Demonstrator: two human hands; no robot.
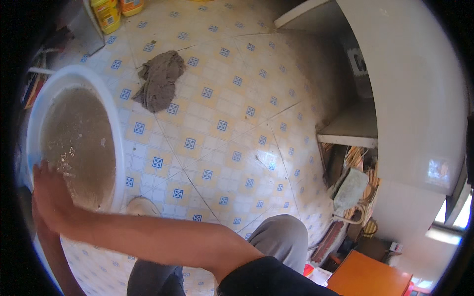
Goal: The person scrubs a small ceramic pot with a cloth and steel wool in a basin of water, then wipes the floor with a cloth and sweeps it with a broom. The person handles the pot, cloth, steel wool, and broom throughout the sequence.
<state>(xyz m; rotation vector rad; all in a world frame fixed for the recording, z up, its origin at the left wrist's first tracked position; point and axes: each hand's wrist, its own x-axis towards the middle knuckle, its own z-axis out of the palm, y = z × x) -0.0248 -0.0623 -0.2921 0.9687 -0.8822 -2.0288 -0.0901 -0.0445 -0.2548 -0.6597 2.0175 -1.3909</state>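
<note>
A white plastic basin point(119, 148) of cloudy brown water stands on the patterned floor at the left. My right hand point(55, 199) is over the basin's near rim, its fingers stretched towards the water. Just beneath it, my left hand point(36, 203) is mostly hidden by the right one, so its fingers cannot be made out. Whether either hand holds anything cannot be seen. A crumpled grey-brown cloth point(161, 81) lies on the floor to the right of the basin, touched by neither hand.
Yellow plastic containers point(106, 14) stand beyond the basin beside a grey panel. A white cabinet or counter with a shelf point(348, 140) is at the right, a greenish cloth point(351, 188) near its foot. An orange tabletop point(366, 275) is at lower right. My knees are below.
</note>
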